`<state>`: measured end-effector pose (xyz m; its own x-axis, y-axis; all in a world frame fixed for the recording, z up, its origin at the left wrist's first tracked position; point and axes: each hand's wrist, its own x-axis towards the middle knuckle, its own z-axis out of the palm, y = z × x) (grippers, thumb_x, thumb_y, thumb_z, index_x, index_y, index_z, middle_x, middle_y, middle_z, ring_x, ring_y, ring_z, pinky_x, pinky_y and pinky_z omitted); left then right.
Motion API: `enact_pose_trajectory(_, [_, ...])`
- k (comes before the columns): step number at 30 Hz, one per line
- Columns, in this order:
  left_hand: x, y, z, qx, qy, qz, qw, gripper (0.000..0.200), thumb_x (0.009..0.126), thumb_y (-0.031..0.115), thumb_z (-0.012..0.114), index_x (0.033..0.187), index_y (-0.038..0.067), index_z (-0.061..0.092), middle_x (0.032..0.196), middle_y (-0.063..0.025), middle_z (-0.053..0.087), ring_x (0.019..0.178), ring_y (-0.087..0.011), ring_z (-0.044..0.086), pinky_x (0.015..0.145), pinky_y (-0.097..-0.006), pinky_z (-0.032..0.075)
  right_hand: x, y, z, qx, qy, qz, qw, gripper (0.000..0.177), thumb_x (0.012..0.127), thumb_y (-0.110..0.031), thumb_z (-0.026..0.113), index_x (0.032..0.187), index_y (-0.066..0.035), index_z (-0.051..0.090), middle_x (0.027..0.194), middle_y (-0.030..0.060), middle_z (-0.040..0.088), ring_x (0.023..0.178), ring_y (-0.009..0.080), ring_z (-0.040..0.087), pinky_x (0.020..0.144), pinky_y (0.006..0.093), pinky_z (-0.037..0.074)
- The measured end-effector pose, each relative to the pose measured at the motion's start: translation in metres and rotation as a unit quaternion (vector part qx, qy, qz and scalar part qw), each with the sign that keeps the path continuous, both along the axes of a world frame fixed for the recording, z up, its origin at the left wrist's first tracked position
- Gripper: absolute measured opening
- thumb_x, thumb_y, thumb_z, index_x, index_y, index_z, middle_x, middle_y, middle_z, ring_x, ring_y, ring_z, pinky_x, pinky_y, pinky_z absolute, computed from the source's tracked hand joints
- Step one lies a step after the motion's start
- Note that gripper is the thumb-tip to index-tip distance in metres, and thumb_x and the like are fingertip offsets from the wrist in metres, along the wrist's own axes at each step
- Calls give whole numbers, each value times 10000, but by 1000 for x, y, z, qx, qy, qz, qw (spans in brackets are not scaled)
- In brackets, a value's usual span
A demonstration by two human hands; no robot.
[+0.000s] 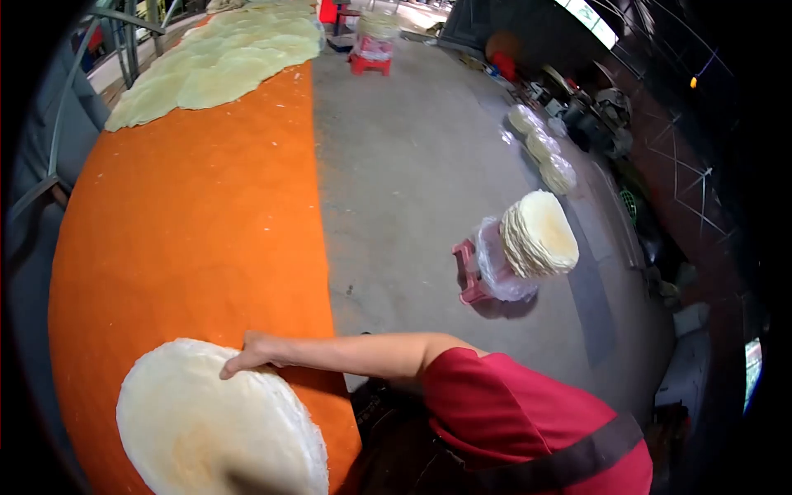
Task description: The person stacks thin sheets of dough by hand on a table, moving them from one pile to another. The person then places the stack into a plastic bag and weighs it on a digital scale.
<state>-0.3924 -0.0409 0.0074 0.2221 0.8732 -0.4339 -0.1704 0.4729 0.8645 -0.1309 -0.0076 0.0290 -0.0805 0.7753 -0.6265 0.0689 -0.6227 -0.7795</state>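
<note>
One hand is working: the left hand (252, 353) is reaching to 9 o'clock from the red sleeve (495, 404) and resting on the far rim of the near stack (214, 425) of flat breads, which is sitting at 7 o'clock on the orange cloth (190, 231). Its fingers are lying together, lightly bent, tips touching the top bread; whether the thumb is hooking under the rim I cannot tell. No right hand is showing.

By my reading, one bread is being parted from the pile. Doing that well is calling for a soft touch: fingertips easing in at the rim, taking a single sheet, lifting it flat and slowly so the thin edge is not tearing or dragging its neighbour.

Counting outward: one stack under the hand; a second stack (540, 235) leaning out of a clear bag (499, 271) on one pink stool (469, 274) at 3 o'clock; three bagged stacks (542, 146) lying in a row on the concrete floor (404, 165) at 2 o'clock; one far stack (378, 25) sitting on one red stool (369, 64) at 12 o'clock. That is making six stacks and two stools. At 11 o'clock many single breads (231, 58) are lying spread and overlapping on the cloth's far end, too merged for counting.
</note>
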Motion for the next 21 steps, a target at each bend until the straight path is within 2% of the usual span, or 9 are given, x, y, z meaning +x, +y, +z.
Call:
enact_pose_trajectory(1, [12, 1, -1, -9, -2, -14, 1000, 493, 755, 92, 517, 1212, -21, 369, 1123, -156, 496, 1003, -255, 503, 852, -354, 415, 6, 9, 10, -54, 4, 44, 998, 531, 559, -390, 712, 786, 69, 569, 770, 135, 560, 686, 230, 541, 547, 359, 436])
enact_pose_trajectory(4, [34, -2, -4, -26, -15, -60, 998, 495, 752, 97, 517, 1209, -23, 370, 1122, -159, 496, 1002, -257, 504, 851, -355, 418, -4, 14, 5, -43, 113, 40, 992, 551, 575, -376, 697, 856, 75, 553, 827, 148, 548, 704, 240, 523, 563, 360, 434])
enact_pose_trajectory(5, [41, -3, -5, -30, -20, -75, 997, 496, 750, 99, 517, 1208, -24, 371, 1121, -160, 496, 1001, -258, 505, 851, -355, 419, -6, 15, 8, -50, 91, 35, 994, 576, 589, -332, 686, 954, 81, 520, 921, 173, 538, 806, 265, 531, 623, 367, 446])
enact_pose_trajectory(8, [51, -5, -6, -45, -32, -107, 993, 498, 747, 104, 518, 1204, -26, 372, 1120, -162, 496, 1001, -260, 505, 850, -356, 421, -12, 11, 12, 26, 30, 8, 999, 606, 600, -319, 674, 1015, 82, 492, 982, 190, 530, 910, 276, 523, 686, 371, 452])
enact_pose_trajectory(9, [54, -6, -8, -49, -36, -115, 991, 498, 745, 106, 518, 1203, -27, 372, 1120, -163, 496, 1000, -261, 506, 849, -357, 422, -7, 8, 17, 15, 55, 25, 998, 649, 608, -315, 663, 1072, 87, 452, 1040, 205, 511, 981, 285, 505, 742, 368, 446])
enact_pose_trajectory(12, [61, -9, -13, -60, -45, -141, 987, 500, 742, 111, 518, 1200, -29, 374, 1119, -166, 497, 999, -263, 507, 848, -358, 424, -9, 9, -22, 9, 158, 17, 987, 673, 608, -345, 655, 1079, 85, 441, 1054, 202, 491, 977, 280, 495, 734, 356, 441])
enact_pose_trajectory(13, [64, -9, -15, -65, -47, -151, 985, 501, 740, 113, 518, 1199, -29, 374, 1119, -167, 497, 999, -264, 507, 848, -358, 425, 1, 4, 3, -31, 83, 24, 996, 668, 593, -328, 670, 1079, 65, 433, 1064, 188, 469, 955, 267, 485, 702, 344, 439])
enact_pose_trajectory(17, [82, -15, -21, -80, -47, -189, 978, 504, 735, 119, 519, 1194, -32, 376, 1117, -171, 497, 998, -267, 508, 846, -360, 428, -1, 1, -2, -20, 125, -11, 992, 691, 583, -307, 683, 1100, 38, 382, 1074, 185, 438, 976, 258, 440, 732, 360, 414])
enact_pose_trajectory(21, [107, -26, -20, -87, -42, -235, 967, 507, 730, 126, 519, 1190, -35, 378, 1116, -175, 497, 997, -270, 510, 845, -362, 431, -9, 3, -15, 13, 117, -33, 993, 671, 586, -264, 690, 1091, 61, 391, 1063, 190, 458, 952, 268, 469, 718, 366, 429])
